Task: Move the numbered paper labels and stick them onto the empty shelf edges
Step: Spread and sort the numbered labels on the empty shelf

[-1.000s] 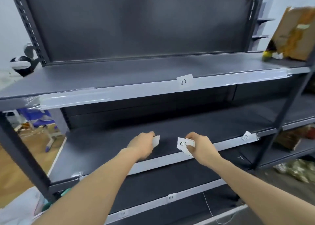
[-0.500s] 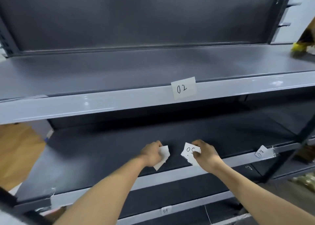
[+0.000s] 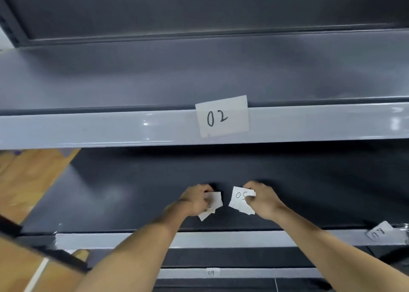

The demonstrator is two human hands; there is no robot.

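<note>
top shelf edge (image 3: 110, 128): paper label (image 3: 222, 117) with "02" handwritten in black, super easy to read
right hand (image 3: 264, 201): pinching a paper slip (image 3: 240, 200) that says "05"
lowest shelf edge (image 3: 254, 273): tiny label (image 3: 211, 272), looks like "09"
middle shelf edge (image 3: 221, 238), far right: crooked label (image 3: 377, 233), some scrawl on it, too blurry to call

Wooden floor (image 3: 26, 181), lower left.

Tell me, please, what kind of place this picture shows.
Most likely a storeroom or warehouse being set up, though I cannot be sure. The metal shelf edge carries a handwritten 02 label, a lower edge a 09 label, and the right hand holds a loose 05 label.
</note>
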